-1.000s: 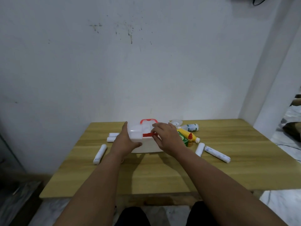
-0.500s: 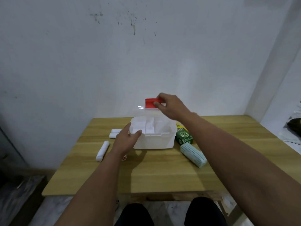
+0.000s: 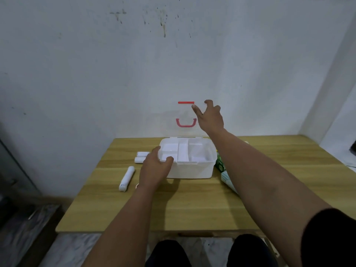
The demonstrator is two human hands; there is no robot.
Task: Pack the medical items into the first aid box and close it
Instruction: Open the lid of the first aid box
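The white first aid box [image 3: 192,171] stands open on the wooden table [image 3: 183,209], its inner tray showing. Its clear lid [image 3: 173,120] stands upright against the wall, with a red latch [image 3: 186,102] on top and a red handle [image 3: 185,123]. My left hand [image 3: 154,170] grips the box's left front corner. My right hand [image 3: 210,118] hovers beside the lid's top right edge, fingers spread, holding nothing. A white roll [image 3: 127,178] and two short white rolls [image 3: 141,157] lie left of the box. A green carton [image 3: 219,162] and a pale pack [image 3: 227,180] lie right, partly hidden by my right arm.
The table stands against a white wall [image 3: 134,74]. The table's front edge [image 3: 154,231] is near my knees. A white pillar [image 3: 331,83] rises at the right, and grey floor [image 3: 23,228] shows at the left.
My right hand swung the lid from shut to fully upright and has let go of the red latch. My left hand stayed on the box's left corner.
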